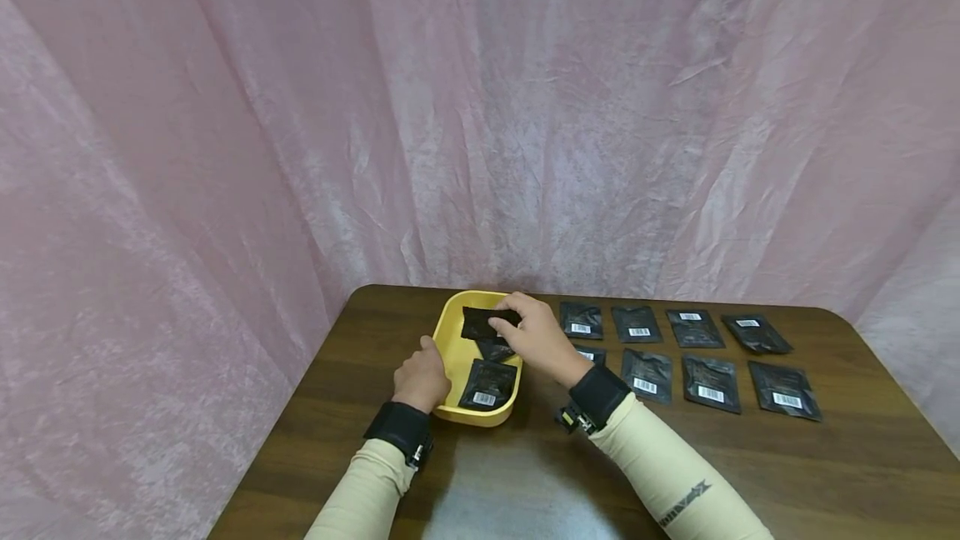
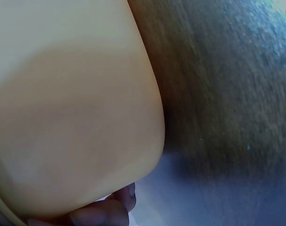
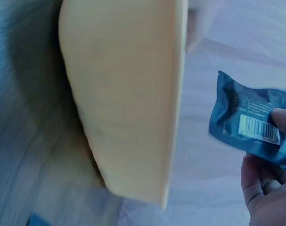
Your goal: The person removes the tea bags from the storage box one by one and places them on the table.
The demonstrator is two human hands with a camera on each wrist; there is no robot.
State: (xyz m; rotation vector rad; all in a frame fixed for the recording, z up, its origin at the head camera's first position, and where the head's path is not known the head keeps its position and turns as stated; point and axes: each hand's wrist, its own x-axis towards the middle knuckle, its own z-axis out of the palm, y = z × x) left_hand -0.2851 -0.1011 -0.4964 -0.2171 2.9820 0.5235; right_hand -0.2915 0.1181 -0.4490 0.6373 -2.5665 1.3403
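We see two forearms, both in snug cream long sleeves, fabric smooth w/ light creasing near the wrists. Right sleeve (image 1: 675, 473) carries a small dark printed logo, slanted lettering, approx. mid-forearm; we can't read it. Left sleeve (image 1: 367, 494) shows no marking we can make out.

Each wrist has a wide black band, matte, strap-like. Left wrist band (image 1: 399, 428) has a small metallic bit at its lower edge. Right wrist band (image 1: 597, 395) has a small black-and-silver unit w/ a shiny clip on its side. Both hands, left hand (image 1: 422, 377) & right hand (image 1: 534, 335), are bare, no gloves or rings visible.
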